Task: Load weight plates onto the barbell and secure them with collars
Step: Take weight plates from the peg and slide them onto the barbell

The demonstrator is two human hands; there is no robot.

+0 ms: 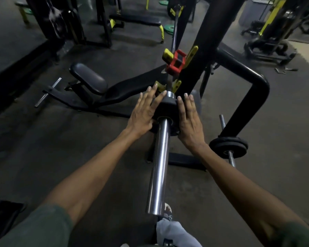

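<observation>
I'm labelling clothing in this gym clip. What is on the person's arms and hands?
Both forearms are bare. Dark green sleeves cover the upper arms: the left sleeve and the right sleeve. The left hand and right hand wear no gloves, and no rings, watch or wrist wraps show.

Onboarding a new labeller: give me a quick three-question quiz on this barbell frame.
1. True or false: a collar is already clamped on the barbell sleeve outside the black plate.
2. How do the left hand and right hand touch the plate? A) fingers curled round its rim B) flat, fingers straight, one on each side C) only one touches it
3. What colour is the block-shaped part on the bar beyond the plate?

Key
1. False; the sleeve is bare from plate to tip.
2. B
3. Red
</observation>
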